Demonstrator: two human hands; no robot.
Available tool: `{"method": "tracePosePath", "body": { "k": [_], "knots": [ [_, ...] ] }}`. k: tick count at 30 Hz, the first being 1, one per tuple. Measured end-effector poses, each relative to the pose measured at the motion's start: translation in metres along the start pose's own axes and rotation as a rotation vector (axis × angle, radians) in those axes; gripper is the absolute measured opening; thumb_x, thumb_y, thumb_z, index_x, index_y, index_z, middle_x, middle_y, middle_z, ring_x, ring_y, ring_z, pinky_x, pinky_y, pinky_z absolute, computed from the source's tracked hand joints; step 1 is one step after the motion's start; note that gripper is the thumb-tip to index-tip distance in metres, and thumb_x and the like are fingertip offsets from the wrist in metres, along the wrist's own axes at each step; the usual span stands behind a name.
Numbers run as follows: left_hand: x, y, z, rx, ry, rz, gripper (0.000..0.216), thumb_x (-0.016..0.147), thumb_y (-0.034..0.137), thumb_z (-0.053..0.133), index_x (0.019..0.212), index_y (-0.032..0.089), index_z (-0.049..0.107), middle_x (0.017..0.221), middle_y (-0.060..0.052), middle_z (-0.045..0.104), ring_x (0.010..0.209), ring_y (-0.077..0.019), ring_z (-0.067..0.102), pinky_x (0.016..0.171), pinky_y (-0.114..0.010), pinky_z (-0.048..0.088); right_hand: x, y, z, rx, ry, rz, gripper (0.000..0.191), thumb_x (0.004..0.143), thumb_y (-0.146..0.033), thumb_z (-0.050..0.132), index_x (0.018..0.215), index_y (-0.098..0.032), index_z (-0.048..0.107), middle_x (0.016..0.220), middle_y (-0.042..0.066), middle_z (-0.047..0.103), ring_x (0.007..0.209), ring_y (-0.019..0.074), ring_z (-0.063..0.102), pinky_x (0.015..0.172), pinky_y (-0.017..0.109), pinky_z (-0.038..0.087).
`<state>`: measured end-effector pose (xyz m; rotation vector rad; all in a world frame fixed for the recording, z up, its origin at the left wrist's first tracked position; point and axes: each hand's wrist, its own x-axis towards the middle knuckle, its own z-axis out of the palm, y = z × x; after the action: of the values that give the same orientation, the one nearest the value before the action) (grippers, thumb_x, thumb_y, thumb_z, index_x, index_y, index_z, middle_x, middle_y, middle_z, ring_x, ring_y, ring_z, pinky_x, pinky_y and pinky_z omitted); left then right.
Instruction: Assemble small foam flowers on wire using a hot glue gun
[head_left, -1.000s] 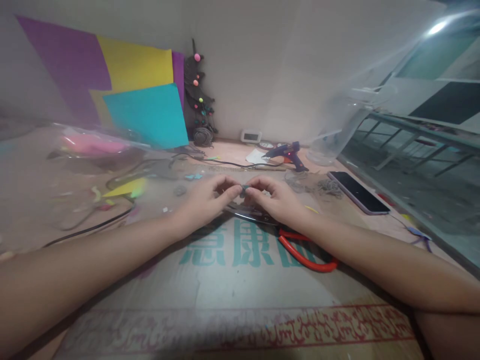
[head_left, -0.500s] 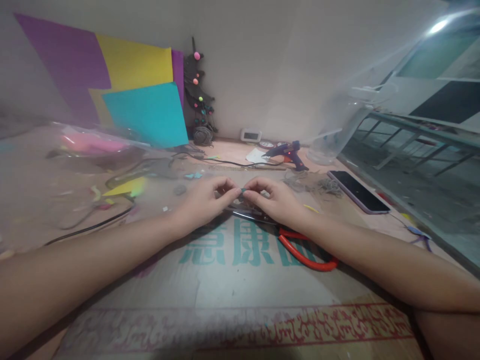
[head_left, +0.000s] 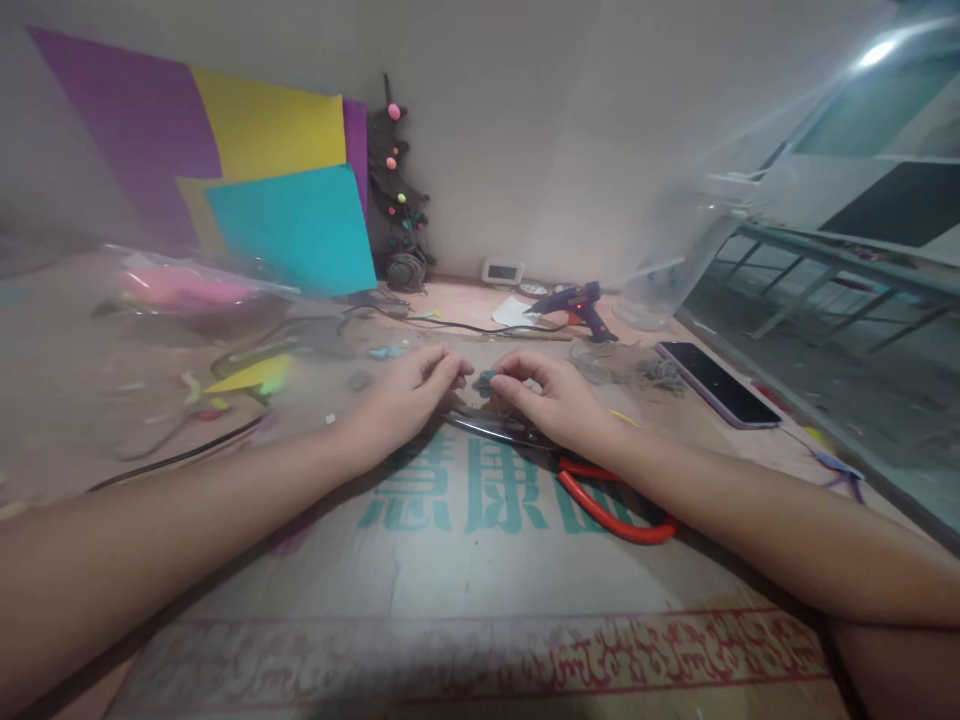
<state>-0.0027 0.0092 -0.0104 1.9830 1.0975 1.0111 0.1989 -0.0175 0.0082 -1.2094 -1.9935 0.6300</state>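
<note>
Between thumb and fingertips, my right hand (head_left: 546,388) pinches a small dark teal piece (head_left: 485,382); its kind is too small to make out. My left hand (head_left: 426,388) is just to the left of it, a small gap away, with thumb and fingers drawn together; whether anything is between them is hidden. Under both hands lie red-handled scissors (head_left: 616,520), the metal blades pointing left and the handle loops beneath my right wrist. The scissors rest on a cardboard sheet (head_left: 465,580) printed with green characters and a red border.
Behind my hands lie a glue gun (head_left: 577,302) with a red light, a small white digital clock (head_left: 502,270) and grey yarn (head_left: 660,374). A phone (head_left: 716,385) lies at right. Coloured sheets (head_left: 292,230) and a decorated dark tree (head_left: 397,190) lean on the wall.
My left hand has come away from the small teal piece and moved slightly left. The piece stays in my right hand and shows more now.
</note>
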Motion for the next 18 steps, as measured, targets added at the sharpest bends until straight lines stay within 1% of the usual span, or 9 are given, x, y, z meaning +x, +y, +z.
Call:
{"method": "tracePosePath", "body": {
  "k": [6, 10, 14, 18],
  "knots": [
    [0.000, 0.009, -0.002, -0.039, 0.000, -0.090, 0.027, 0.089, 0.042, 0.055, 0.079, 0.018, 0.062, 0.078, -0.003, 0.070, 0.074, -0.0189, 0.066, 0.064, -0.028, 0.046, -0.001, 0.000, 0.001, 0.040, 0.010, -0.004, 0.017, 0.091, -0.034, 0.056, 0.087, -0.018, 0.062, 0.076, 0.001, 0.070, 0.069, 0.0135, 0.064, 0.063, 0.024, 0.047],
    [0.000, 0.012, -0.002, -0.080, -0.012, -0.107, 0.021, 0.085, 0.038, 0.062, 0.083, 0.017, 0.063, 0.079, -0.003, 0.070, 0.072, -0.0182, 0.066, 0.065, -0.029, 0.048, -0.001, 0.000, 0.001, 0.035, 0.006, -0.006, 0.017, 0.091, -0.033, 0.056, 0.087, -0.018, 0.062, 0.075, 0.000, 0.070, 0.068, 0.0134, 0.064, 0.062, 0.024, 0.047],
    [0.000, 0.009, 0.000, -0.092, 0.015, -0.092, 0.016, 0.083, 0.033, 0.063, 0.088, 0.018, 0.062, 0.086, -0.002, 0.069, 0.076, -0.0178, 0.066, 0.068, -0.030, 0.050, 0.000, -0.001, 0.000, 0.040, 0.005, -0.006, 0.016, 0.091, -0.033, 0.056, 0.087, -0.019, 0.061, 0.075, 0.000, 0.069, 0.068, 0.0132, 0.064, 0.060, 0.024, 0.047],
    [0.000, 0.008, 0.001, -0.068, -0.003, -0.067, 0.015, 0.085, 0.031, 0.059, 0.091, 0.018, 0.062, 0.088, -0.003, 0.069, 0.082, -0.0183, 0.065, 0.074, -0.031, 0.050, 0.000, -0.001, 0.000, 0.034, 0.005, -0.001, 0.016, 0.091, -0.033, 0.056, 0.087, -0.018, 0.062, 0.075, 0.000, 0.069, 0.067, 0.0132, 0.064, 0.060, 0.024, 0.047]
  ]
}}
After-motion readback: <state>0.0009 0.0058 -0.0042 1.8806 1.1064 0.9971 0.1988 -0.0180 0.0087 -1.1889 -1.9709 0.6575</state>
